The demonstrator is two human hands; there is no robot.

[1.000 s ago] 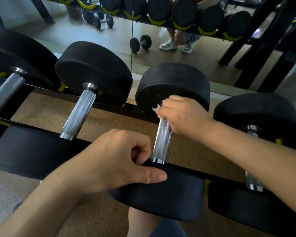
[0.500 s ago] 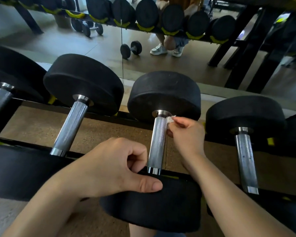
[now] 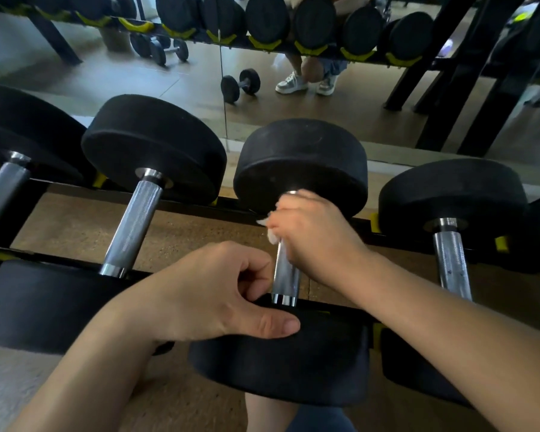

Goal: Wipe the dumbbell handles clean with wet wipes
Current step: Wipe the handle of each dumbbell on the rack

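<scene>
Several black dumbbells lie side by side on a low rack. The middle dumbbell (image 3: 300, 163) has a knurled steel handle (image 3: 285, 275). My right hand (image 3: 315, 235) wraps round the far end of that handle with a white wet wipe (image 3: 270, 230) bunched under the fingers. My left hand (image 3: 212, 291) rests on the near weight head (image 3: 281, 366) of the same dumbbell, thumb flat on top and fingers curled at its inner edge beside the handle.
A dumbbell with a bare handle (image 3: 134, 222) lies to the left, another handle (image 3: 451, 260) to the right. A mirror (image 3: 184, 85) behind the rack reflects the floor, loose small dumbbells and a crouching person's shoes. Cork flooring shows below the rack.
My right hand, which pinched the wipe beside the handle half a second ago, now grips round the handle's far end again. My left hand has stayed on the near weight head.
</scene>
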